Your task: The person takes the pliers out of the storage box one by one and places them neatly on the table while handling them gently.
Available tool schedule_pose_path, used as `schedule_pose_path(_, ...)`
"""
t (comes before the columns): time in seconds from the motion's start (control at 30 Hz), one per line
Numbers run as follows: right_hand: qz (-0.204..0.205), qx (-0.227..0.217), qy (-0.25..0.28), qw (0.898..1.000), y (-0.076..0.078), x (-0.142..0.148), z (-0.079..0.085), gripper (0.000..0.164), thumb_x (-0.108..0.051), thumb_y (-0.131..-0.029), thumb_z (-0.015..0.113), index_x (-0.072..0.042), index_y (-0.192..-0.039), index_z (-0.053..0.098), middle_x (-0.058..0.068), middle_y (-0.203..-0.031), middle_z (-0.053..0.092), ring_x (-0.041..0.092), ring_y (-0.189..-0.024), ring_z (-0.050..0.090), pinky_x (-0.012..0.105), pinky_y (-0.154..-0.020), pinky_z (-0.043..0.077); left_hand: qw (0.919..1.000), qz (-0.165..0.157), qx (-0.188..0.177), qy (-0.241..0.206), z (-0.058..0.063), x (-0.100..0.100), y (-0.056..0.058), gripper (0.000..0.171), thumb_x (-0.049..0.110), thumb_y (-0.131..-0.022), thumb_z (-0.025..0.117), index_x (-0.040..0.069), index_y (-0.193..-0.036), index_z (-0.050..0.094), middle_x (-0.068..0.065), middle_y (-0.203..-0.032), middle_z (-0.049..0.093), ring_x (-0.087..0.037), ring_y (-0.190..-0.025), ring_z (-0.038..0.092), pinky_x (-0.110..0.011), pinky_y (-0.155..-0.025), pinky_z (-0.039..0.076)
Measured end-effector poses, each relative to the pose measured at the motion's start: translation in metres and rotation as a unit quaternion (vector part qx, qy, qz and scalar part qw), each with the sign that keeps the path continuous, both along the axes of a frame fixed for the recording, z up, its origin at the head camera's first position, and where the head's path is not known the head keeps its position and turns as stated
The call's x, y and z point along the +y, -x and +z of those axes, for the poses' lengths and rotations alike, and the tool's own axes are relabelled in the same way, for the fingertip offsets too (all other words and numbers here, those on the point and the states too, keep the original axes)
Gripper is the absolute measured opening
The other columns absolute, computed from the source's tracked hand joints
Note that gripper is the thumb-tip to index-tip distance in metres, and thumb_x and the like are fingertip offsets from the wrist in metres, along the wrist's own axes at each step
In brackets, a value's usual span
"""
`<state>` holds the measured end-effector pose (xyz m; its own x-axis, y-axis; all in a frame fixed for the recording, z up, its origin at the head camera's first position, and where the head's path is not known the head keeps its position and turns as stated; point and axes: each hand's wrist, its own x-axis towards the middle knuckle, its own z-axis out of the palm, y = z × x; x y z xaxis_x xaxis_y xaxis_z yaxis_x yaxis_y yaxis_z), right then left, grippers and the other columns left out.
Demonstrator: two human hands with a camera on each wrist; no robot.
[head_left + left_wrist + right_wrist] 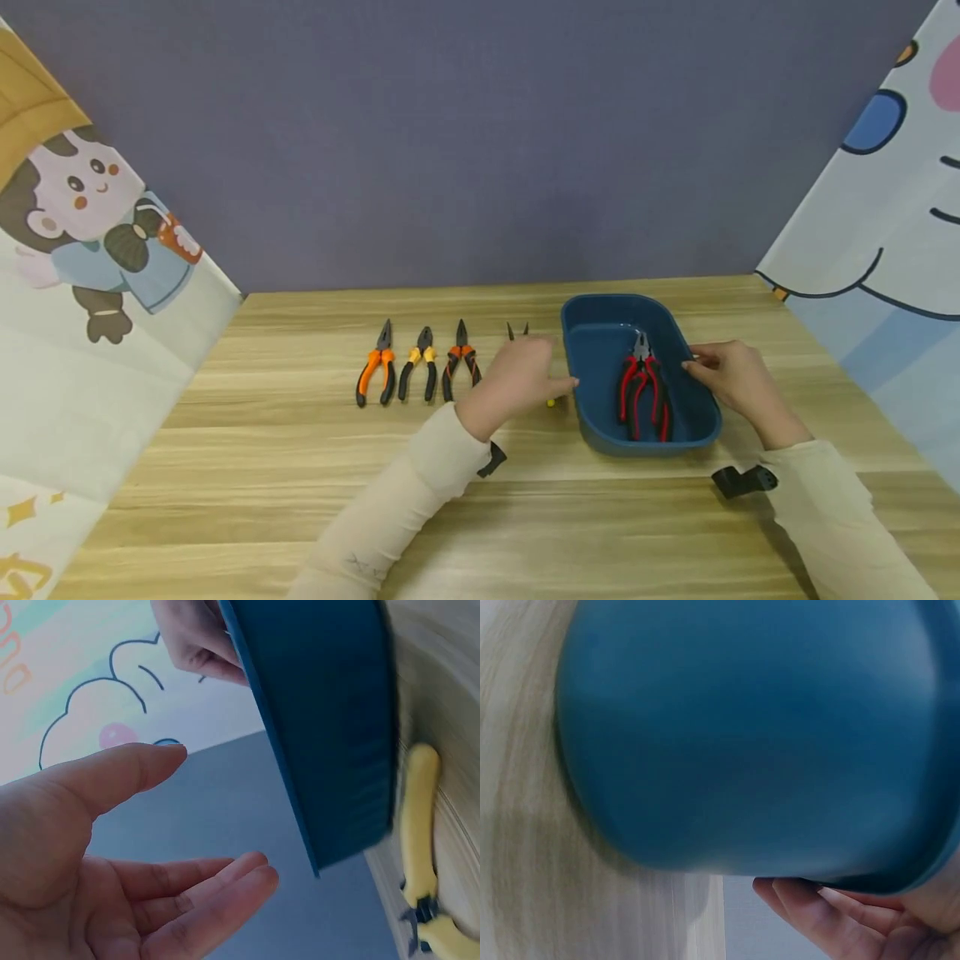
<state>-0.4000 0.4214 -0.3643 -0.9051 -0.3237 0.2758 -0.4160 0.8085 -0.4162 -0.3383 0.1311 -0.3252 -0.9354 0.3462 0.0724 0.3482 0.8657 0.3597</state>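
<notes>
A deep blue plastic basin (pixel 600 367) stands on the table with red-and-black pliers (pixel 642 383) lying inside. At its right rim, my right hand (pixel 738 379) pinches the edge, thumb on top and fingers (pixel 810 907) under the lip. My left hand (pixel 517 379) hovers by the basin's left side, its thumb and fingers spread apart with nothing between them in the left wrist view. Below it lie yellow-handled pliers (pixel 421 817), mostly hidden by the hand in the head view, where their dark tips (pixel 517 330) show beyond it.
Left of my left hand lie, in a row, orange-and-black pliers (pixel 377 367), yellow-and-black pliers (pixel 418 364) and dark pliers with orange trim (pixel 461 358). A grey partition (pixel 480 150) rises behind the wooden table (pixel 247 450), with printed panels on both sides.
</notes>
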Motion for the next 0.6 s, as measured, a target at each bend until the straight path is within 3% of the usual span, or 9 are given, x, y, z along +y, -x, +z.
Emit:
schedule_pose_path(0.13,0.002,-0.001,-0.003,1.000,0.001,0.000,0.000,0.030,-0.005,-0.085,0.065,0.016,-0.106,0.062,0.026,-0.084,0.068,0.044,-0.080,0.064,0.055,-0.070,0.049,0.9999,-0.015,-0.001,0.007,0.005,0.014,0.000,0.053,0.041,-0.090,0.062,-0.002,-0.121,0.060,-0.009,-0.079,0.066,-0.007,-0.041,0.038,-0.019,-0.043,0.032)
schedule_pose_path(0.23,0.004,0.002,-0.003,1.000,0.000,0.000,0.000,0.030,-0.004,-0.085,0.065,0.016,-0.106,0.062,0.027,-0.084,0.068,0.045,-0.080,0.064,0.055,-0.069,0.049,0.9996,-0.018,0.005,0.022,0.007,0.026,0.001,0.061,0.042,-0.090,0.062,0.000,-0.132,0.051,-0.005,-0.082,0.065,-0.006,-0.042,0.040,-0.018,-0.044,0.035)
schedule_pose_path(0.33,0.006,0.008,-0.003,1.000,0.000,0.000,0.000,0.030,-0.004,-0.084,0.066,0.016,-0.106,0.063,0.027,-0.083,0.068,0.044,-0.079,0.064,0.055,-0.069,0.049,0.9994,-0.016,0.017,0.025,0.007,0.038,0.003,0.058,0.042,-0.090,0.062,0.002,-0.132,0.052,-0.005,-0.103,0.067,-0.008,-0.065,0.059,-0.018,-0.058,0.046)
schedule_pose_path(0.43,0.006,0.011,-0.004,1.000,0.002,0.000,-0.001,0.030,-0.004,-0.084,0.067,0.016,-0.105,0.063,0.026,-0.082,0.068,0.044,-0.078,0.064,0.054,-0.069,0.049,0.9991,-0.019,0.031,0.022,0.003,0.047,0.007,0.056,0.041,-0.089,0.062,0.003,-0.129,0.055,-0.006,-0.115,0.064,-0.011,-0.083,0.062,-0.019,-0.065,0.048)
schedule_pose_path(0.6,0.003,0.009,0.000,1.000,0.002,0.000,-0.001,0.030,-0.005,-0.084,0.068,0.016,-0.105,0.063,0.026,-0.082,0.068,0.044,-0.078,0.064,0.054,-0.068,0.050,0.9983,-0.027,0.040,0.033,-0.005,0.057,0.011,0.039,0.042,-0.088,0.064,0.007,-0.104,0.062,0.001,-0.083,0.060,-0.007,-0.063,0.050,-0.018,-0.051,0.040)
